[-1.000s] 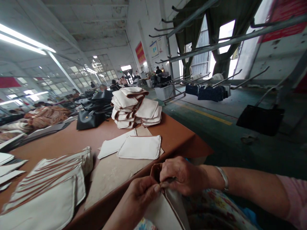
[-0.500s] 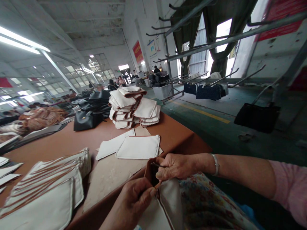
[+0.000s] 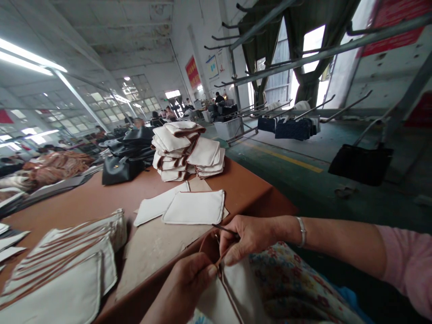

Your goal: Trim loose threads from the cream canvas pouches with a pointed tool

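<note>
My left hand [image 3: 185, 285] pinches the brown edge of a white, brown-trimmed pouch-like piece [image 3: 246, 288] between thumb and forefinger. The piece hangs over my lap, with a dark seam running down its middle. Opposite, my right hand [image 3: 253, 236] is closed on the same edge, its thumb pressed near the left thumb. Out of the right fingers pokes a thin dark tool [image 3: 222, 228], its tip pointing left; its kind cannot be made out. A brown leather fold [image 3: 209, 245] stands up between the hands. Two flat white pieces [image 3: 194, 207] lie on the table just beyond.
The brown-covered table [image 3: 243, 180] bears a tall stack of white pieces [image 3: 172, 139], a fanned row of white pieces [image 3: 60, 274] at left, and black bags [image 3: 121, 168]. A metal rack [image 3: 283, 67] with hanging bags stands at right. People sit far back.
My right hand has turned and its thumb has come down onto the brown edge beside the left thumb. The dark tool's tip now points more up and left. My left hand barely moved.
</note>
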Demonstrator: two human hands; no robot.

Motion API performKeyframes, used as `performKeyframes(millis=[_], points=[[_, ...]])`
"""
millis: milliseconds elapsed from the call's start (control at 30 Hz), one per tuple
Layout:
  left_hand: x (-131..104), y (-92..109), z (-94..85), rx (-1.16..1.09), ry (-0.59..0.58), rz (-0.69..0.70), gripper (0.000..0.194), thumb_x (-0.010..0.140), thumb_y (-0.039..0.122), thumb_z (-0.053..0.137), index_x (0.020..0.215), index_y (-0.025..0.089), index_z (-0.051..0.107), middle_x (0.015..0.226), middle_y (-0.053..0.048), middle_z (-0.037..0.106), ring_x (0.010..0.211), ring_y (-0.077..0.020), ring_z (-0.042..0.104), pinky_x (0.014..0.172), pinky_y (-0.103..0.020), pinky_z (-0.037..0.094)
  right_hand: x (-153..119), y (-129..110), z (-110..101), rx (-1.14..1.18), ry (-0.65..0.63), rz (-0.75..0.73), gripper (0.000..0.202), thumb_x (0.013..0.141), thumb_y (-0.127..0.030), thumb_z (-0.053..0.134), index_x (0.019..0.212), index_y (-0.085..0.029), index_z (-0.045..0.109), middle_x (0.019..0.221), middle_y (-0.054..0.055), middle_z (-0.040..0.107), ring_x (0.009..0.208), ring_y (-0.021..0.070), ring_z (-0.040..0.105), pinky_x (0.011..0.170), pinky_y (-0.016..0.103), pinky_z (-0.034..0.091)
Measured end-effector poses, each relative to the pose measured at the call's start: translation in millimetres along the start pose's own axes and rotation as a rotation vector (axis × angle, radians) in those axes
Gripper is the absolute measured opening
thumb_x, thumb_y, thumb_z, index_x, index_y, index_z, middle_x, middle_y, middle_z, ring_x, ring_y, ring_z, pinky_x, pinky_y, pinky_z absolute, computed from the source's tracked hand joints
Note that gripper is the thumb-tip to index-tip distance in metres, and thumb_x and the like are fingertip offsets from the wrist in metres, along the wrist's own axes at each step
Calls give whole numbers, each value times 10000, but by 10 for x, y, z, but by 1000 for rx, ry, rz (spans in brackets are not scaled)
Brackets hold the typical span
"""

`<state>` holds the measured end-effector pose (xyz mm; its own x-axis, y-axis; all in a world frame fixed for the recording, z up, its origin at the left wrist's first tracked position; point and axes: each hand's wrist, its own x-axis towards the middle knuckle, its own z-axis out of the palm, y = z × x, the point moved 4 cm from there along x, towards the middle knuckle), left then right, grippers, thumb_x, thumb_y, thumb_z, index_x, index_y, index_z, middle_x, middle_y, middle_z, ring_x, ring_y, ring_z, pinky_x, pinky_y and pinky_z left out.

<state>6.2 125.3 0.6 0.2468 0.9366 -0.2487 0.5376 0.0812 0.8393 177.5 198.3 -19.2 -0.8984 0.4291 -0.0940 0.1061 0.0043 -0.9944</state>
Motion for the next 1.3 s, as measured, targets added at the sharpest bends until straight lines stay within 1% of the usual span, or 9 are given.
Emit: performKeyframes(millis=[100,267,367,600,700,800,933,1100,1300], points=[[30,-42,65,99,1,-51,420,849,529,577,687,142,606,665,9,476,619,-138,398,520,-228,300,49,69,29,8,34,-27,414,608,-357,862,866,-87,681,741,1,639,643,81,548,576,166,441],[40,77,99,-26,-84,37,350,874,465,587,926,143,715,840,-62,625,816,-219,542,692,-275,401,99,97,57,-24,93,-41,307,648,-279,809,847,-89,672,695,-12,616,592,66,498,520,154,398],[28,57,87,-119,-133,18,349,842,465,642,808,124,709,772,-46,589,738,-181,500,632,-261,365,90,33,87,-61,100,-95,314,654,-251,791,884,-99,641,709,-24,591,602,67,485,520,156,394],[-9,-129,126,-435,-107,-94,355,771,454,734,792,116,626,704,-6,564,624,-114,429,587,-237,322,-23,-36,122,-423,279,-476,225,800,-308,693,867,-138,561,751,-11,584,641,87,500,582,195,408],[-33,-131,149,-481,-104,-138,345,753,437,757,780,121,619,695,-8,586,604,-106,439,577,-233,315,-83,-38,151,-655,345,-658,89,869,-236,577,866,-151,551,801,32,595,725,123,539,659,234,446],[-44,-116,158,-499,-67,-142,336,728,416,783,752,123,622,684,1,577,607,-103,436,578,-230,308,-123,-43,235,-946,322,-782,59,881,-162,492,879,-158,551,845,69,599,843,165,559,714,261,469],[-50,-118,191,-536,-52,-119,357,694,429,797,738,118,628,673,0,560,603,-103,411,571,-231,295,-128,-13,348,-1207,291,-851,70,881,-177,480,846,-162,539,795,55,591,834,185,560,732,288,482],[-25,-115,206,-531,-84,-75,324,709,400,784,709,127,611,654,3,537,600,-100,382,562,-227,279,-108,-16,411,-1195,350,-850,78,854,-179,464,842,-156,538,806,71,614,816,190,575,729,302,507],[-39,-110,224,-622,-74,-101,294,726,369,785,716,137,604,643,17,531,585,-92,388,563,-220,301,-173,-21,443,-1246,476,-843,99,912,-169,463,853,-167,542,857,81,631,828,166,603,709,269,516]])
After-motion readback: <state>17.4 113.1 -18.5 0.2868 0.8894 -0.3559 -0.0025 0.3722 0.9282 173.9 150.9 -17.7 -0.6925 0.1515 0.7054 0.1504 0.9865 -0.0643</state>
